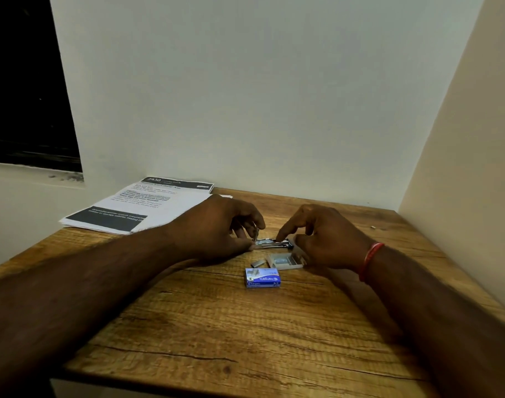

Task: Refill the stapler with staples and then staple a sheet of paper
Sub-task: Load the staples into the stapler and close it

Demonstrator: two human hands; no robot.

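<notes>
A small metal stapler [270, 244] lies open on the wooden table [217, 326] between my hands. My left hand [217, 229] pinches its left end, thumb low and fingers curled over the raised part. My right hand [326, 237] hovers at its right end, the index finger pointing down onto the staple channel. A loose strip of staples [258, 264] lies just in front of the stapler. Beside it sits the open white inner tray [285, 261] of the staple box, and nearer to me its blue sleeve [262, 278]. Printed paper sheets [148, 206] lie at the back left.
White walls close the table in at the back and on the right. A dark window [24, 81] is at the upper left. A tiny metal bit [373, 227] lies near the right wall. The table's front edge runs along the bottom of the view.
</notes>
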